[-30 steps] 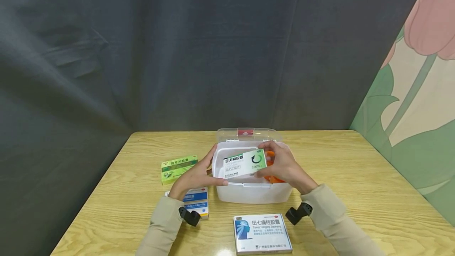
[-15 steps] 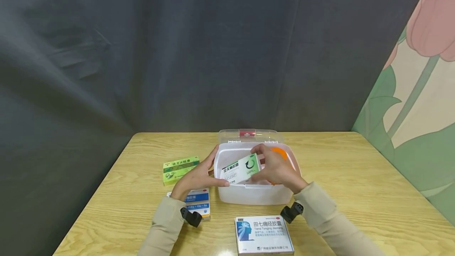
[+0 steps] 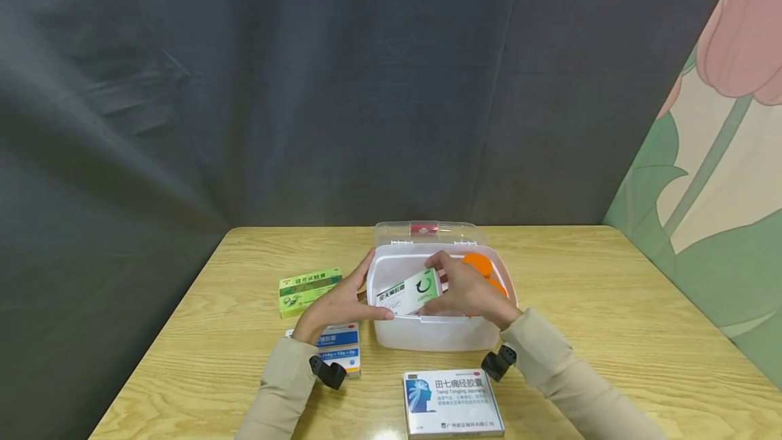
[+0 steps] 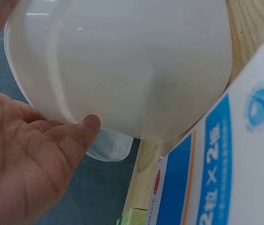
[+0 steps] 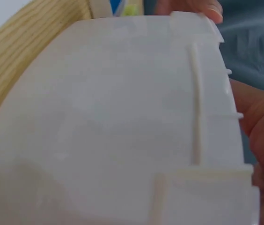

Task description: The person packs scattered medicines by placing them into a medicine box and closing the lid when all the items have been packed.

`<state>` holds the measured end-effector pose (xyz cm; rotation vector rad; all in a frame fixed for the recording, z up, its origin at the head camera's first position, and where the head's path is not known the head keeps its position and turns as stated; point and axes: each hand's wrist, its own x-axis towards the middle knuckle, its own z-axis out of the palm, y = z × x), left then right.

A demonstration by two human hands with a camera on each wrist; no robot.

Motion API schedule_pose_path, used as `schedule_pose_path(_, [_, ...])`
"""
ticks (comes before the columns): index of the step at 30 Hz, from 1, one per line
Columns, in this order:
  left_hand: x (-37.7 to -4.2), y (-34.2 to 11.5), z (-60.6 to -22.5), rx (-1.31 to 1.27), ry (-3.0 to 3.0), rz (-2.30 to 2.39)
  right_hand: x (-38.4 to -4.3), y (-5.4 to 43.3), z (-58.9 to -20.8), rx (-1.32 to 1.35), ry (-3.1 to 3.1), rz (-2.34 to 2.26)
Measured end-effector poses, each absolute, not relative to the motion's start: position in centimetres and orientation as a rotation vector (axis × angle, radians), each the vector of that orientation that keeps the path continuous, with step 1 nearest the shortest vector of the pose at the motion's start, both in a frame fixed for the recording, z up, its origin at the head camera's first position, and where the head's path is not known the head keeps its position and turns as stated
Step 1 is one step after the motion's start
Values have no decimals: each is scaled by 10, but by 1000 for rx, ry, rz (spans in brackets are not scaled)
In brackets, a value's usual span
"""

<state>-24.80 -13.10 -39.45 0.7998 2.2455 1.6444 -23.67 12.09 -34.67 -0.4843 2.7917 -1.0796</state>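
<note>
A white plastic first-aid box (image 3: 436, 336) stands with its lid (image 3: 455, 231) tipped back. My left hand (image 3: 336, 303) grips its left end, thumb over the front rim; in the left wrist view, curled fingers (image 4: 83, 133) touch the wall. Inside the opening, my right hand (image 3: 470, 289) pinches the right end of a white and green capsule carton (image 3: 403, 295), which slants down to the left. Its lower edge is hidden behind the front wall. The right wrist view shows mostly the outer wall (image 5: 104, 112), with part of the right hand (image 5: 263, 126) behind it.
Orange round caps (image 3: 478, 264) sit at the right inside the first-aid box. Left of it lie a green carton (image 3: 302, 292) and a blue and white carton (image 3: 342, 352), partly under the left hand. A white carton with a blue head picture (image 3: 455, 402) lies in front.
My right hand has lowered the capsule carton down and leftward into the first-aid box. More of the orange caps shows now. The left hand has stayed on the box's left end.
</note>
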Motion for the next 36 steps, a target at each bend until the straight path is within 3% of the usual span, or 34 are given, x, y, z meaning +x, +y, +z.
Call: schedule_pose_path(36, [-248,-133,-396,833,2246,1638,-240,112,-352,-416,2737,-774])
